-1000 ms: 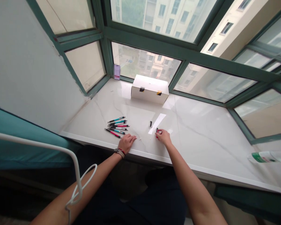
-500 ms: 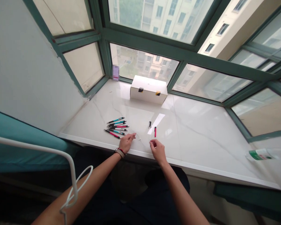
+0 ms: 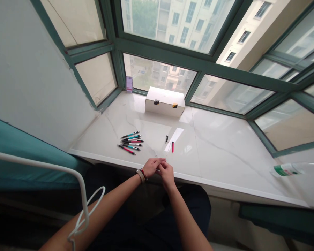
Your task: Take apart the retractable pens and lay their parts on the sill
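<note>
Over the front edge of the white sill, my left hand [image 3: 151, 167] and my right hand [image 3: 167, 175] are together with fingers closed and touching. A thin pale sliver shows between them; its kind is too small to make out. Beyond the fingers lie a red pen barrel [image 3: 172, 147] and a short black pen part [image 3: 167, 139] with a metal clip. Tiny pale bits [image 3: 155, 154] rest on the surface in front of my hands. To the left lies a loose group of several pens [image 3: 132, 141] in blue, red and dark colours.
A white box [image 3: 164, 101] with black and yellow tabs stands against the window. At the right lies a clear bottle [image 3: 288, 169] with a green label. A purple packet [image 3: 129, 83] is in the back left corner. A bent white rod [image 3: 75, 174] crosses the lower left foreground.
My hands were apart over the sill. Both have drawn back toward me and met, my right hand coming left. The pens and loose parts have stayed put.
</note>
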`<state>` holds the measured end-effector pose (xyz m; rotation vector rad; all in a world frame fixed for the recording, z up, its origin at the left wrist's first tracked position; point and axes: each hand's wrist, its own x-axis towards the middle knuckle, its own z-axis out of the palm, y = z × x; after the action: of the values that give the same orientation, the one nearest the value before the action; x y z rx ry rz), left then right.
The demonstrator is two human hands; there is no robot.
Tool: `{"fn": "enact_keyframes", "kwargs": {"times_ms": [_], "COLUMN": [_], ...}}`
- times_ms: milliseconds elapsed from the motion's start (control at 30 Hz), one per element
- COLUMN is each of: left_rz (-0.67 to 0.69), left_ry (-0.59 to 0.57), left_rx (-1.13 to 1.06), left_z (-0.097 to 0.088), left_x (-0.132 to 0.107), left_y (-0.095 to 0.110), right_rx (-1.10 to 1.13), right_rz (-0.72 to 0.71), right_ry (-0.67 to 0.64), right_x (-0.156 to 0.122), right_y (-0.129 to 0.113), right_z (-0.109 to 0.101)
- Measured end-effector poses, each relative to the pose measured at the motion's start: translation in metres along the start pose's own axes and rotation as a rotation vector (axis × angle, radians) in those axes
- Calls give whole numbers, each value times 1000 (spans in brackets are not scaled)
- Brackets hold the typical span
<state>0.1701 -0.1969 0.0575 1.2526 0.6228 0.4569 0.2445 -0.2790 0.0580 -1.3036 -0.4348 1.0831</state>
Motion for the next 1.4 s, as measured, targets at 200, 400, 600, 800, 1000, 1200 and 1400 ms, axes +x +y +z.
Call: {"fn": "enact_keyframes", "kwargs": {"times_ms": [200,400,600,800,1000,1200,1400], "left_rz": [196,436,420,381,313,305,315], "left_ry": [150,137,107,116,229,224,217], "left_rx": [340,1021,1140,1095,1109,1098,1154], "left_z": [-10,-53,-63,-65,-52,-51,-51], "left_x": [5,10,28,46,47,44,49], "left_y": [-6,-14,-17,-16,-17,-16,-19], "right_rx": [-197,-905,-1143,-1186,-1132,-926,-799], "right_rz": [-17,-201,-130,-218,-257,-246,-338], "right_ry": [133,217,101,100,162,207,319], "right_x": [29,84,134,157,160,144,114], "right_y": [-6,-43,-68,-64,-64,-59,-40], "right_z": [-34,-102,-128,-126,-123,-124,-123]}}
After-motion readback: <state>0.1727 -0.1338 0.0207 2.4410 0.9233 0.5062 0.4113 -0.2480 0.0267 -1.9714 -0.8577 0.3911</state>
